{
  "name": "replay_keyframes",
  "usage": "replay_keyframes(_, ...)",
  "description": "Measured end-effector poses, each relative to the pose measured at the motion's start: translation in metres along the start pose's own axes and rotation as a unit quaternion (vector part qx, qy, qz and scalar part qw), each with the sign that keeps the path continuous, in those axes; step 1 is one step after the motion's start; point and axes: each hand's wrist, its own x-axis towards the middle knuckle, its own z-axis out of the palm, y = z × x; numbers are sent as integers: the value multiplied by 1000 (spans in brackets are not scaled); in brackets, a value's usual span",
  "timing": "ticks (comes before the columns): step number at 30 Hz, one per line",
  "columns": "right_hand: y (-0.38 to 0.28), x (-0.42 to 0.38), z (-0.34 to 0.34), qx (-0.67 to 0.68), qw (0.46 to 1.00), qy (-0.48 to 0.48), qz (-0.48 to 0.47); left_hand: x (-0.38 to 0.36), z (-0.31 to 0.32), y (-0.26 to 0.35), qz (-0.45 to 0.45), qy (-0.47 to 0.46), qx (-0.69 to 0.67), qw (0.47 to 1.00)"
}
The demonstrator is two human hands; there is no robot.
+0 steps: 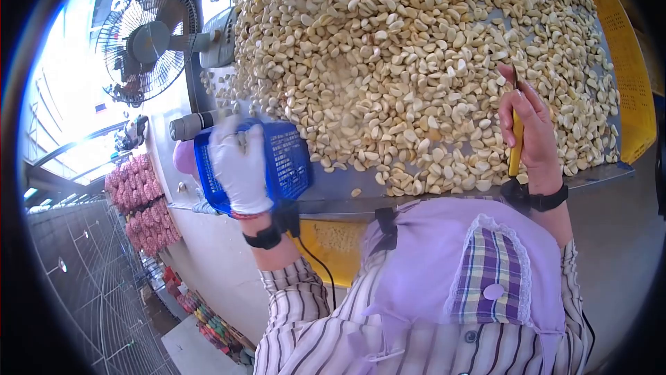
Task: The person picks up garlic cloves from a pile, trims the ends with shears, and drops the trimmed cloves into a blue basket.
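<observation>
A: What lies in front of the person?
B: A broad, thick layer of pale kernels (388, 83), many flat or curved, spread over a grey counter (336, 182). A bare strip shows along the near edge.

A: And the right hand?
B: The right hand (533, 122) is bare, above the near right part of the kernels. Its fingers are closed around the yellow handle of a knife (516, 140), whose dark, narrow blade points away from the body.

A: Where is the left hand?
B: The left hand (239, 167), in a white glove, is over the left part of a blue plastic basket (291, 160) at the counter's near left. I cannot tell whether it pinches anything.

A: What is around them?
B: Just beyond the basket lies a grey cylinder (189, 126). Farther off at left is a fan (150, 42) with a wire guard. A yellow crate (635, 90) borders the kernels at right. The person wears a lavender apron (420, 257) over striped sleeves, with a black band on each wrist.
</observation>
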Motion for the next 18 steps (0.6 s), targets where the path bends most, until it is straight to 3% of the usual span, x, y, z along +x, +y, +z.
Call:
replay_keyframes(2, -2, 0, 1, -6, 1000, -3, -2, -15, 11, 37, -81, -154, -124, 977)
replay_keyframes(6, -3, 1, 2, -11, 1000, -6, -4, -55, 75, 67, 72, -408, -96, 905)
replay_keyframes(8, -1, 1, 2, 0, 1000, 0, 0, -81, 121, 71, 100, -408, -18, 907)
replay_keyframes(10, -2, 1, 1, -8, 1000, 1, 1, -77, 124, 78, 134, -403, 58, 903)
replay_keyframes(12, -4, -1, 0, -17, 1000, 3, 4, -66, 112, 79, 122, -505, -131, 844)
replay_keyframes(13, -5, -1, -1, -15, 1000, 0, 5, -60, 106, 79, 125, -505, -131, 844)
replay_keyframes(14, -6, -1, -1, -11, 1000, -3, 6, -54, 99, 79, 53, -531, -338, 775)
replay_keyframes(15, -7, -1, -1, -11, 1000, 0, 6, -50, 92, 80, -23, -531, -526, 664)
replay_keyframes(16, -7, -1, -1, -5, 1000, 6, 6, -48, 88, 82, -99, -503, -685, 517)
replay_keyframes(17, -8, -2, -1, 2, 1000, 12, 7, -48, 86, 86, -95, -436, -752, 484)
replay_keyframes(18, -8, -2, -2, 1, 1000, 15, 8, -47, 90, 83, -95, -438, -753, 482)
